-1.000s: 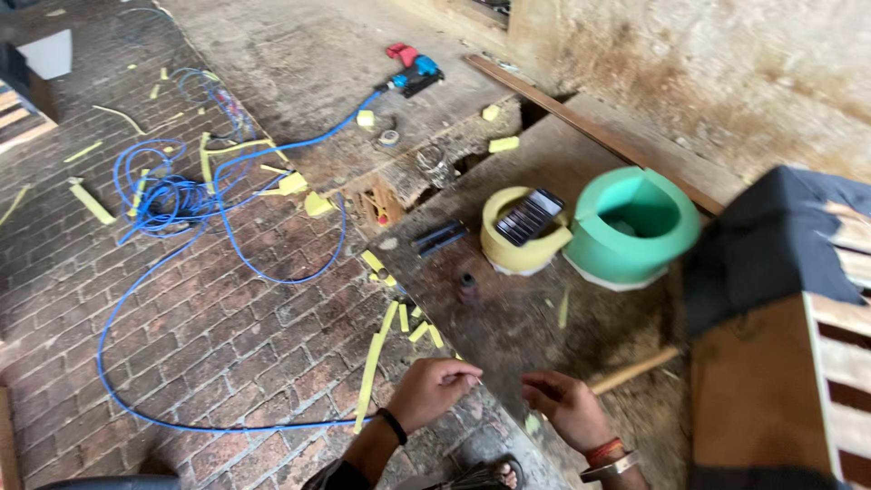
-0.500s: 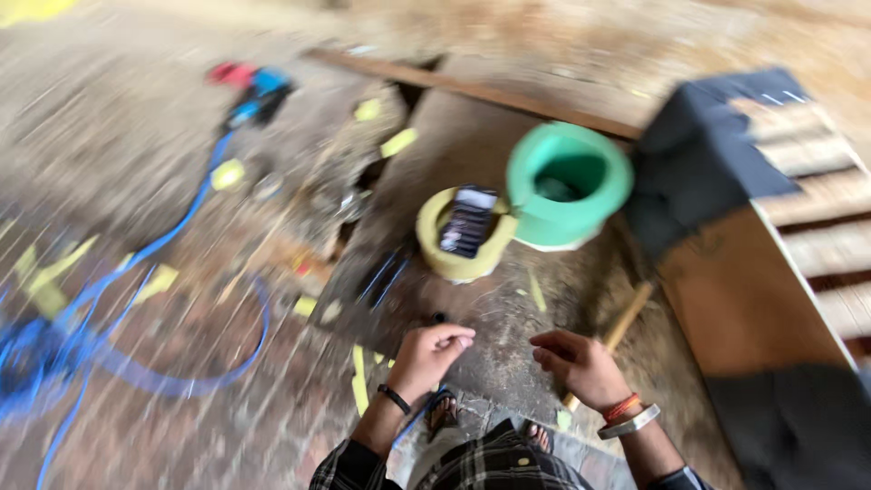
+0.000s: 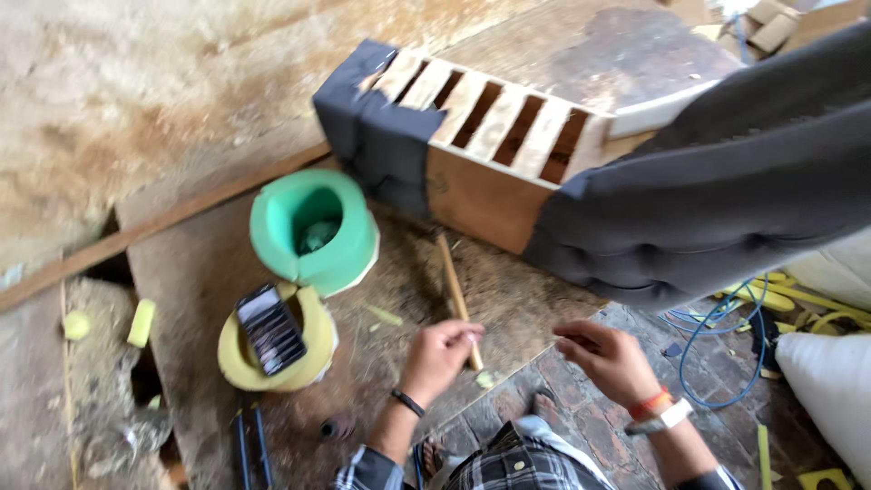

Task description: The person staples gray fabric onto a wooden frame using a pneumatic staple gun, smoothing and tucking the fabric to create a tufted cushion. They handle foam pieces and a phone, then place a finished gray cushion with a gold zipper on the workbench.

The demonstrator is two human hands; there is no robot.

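Wooden and slim, a stick [image 3: 455, 295] lies on the dusty board floor [image 3: 209, 263], its near end caught in the curled fingers of the person's left hand [image 3: 442, 349], which closes around it near the lower tip. The stick runs away from the hand toward a slatted wooden frame [image 3: 494, 118] partly wrapped in dark grey fabric. The right hand [image 3: 606, 356] hovers just beside the left, above the brick paving [image 3: 626, 426], fingers loosely bent and drawn together at the tips; whether it pinches anything small cannot be told, as the picture is blurred. An orange band and a pale watch sit on that wrist, a dark band on the left one. To the left of the stick stands a green foam roll [image 3: 313, 231], and nearer the person a yellow foam roll [image 3: 272, 349] with a dark flat rectangular object [image 3: 270, 328] resting on top. A blue cable [image 3: 717, 354] curls over the bricks at right, near a white sack [image 3: 830, 390]
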